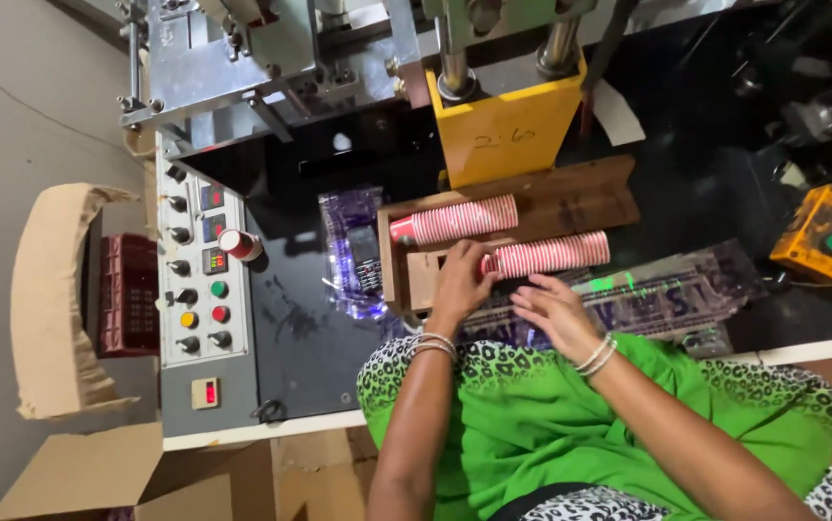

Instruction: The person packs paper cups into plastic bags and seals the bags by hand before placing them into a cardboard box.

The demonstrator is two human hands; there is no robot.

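Two stacks of red-and-white striped paper cups lie on their sides in a wooden tray [570, 198]. The far stack [459, 220] rests at the tray's back. My left hand [459, 280] grips the left end of the near stack [556, 254]. My right hand [556, 314] hovers just below that stack, fingers spread and flat, over a clear printed plastic sleeve [667, 294] lying along the table's front edge. It holds nothing.
A grey control panel [199, 289] with knobs and coloured buttons sits at left, a single striped cup [239, 243] standing on it. Another clear plastic sleeve [353, 251] lies left of the tray. A yellow machine block [503, 130] rises behind. An orange button box [826, 232] sits at right. Cardboard boxes [59, 299] stand at far left.
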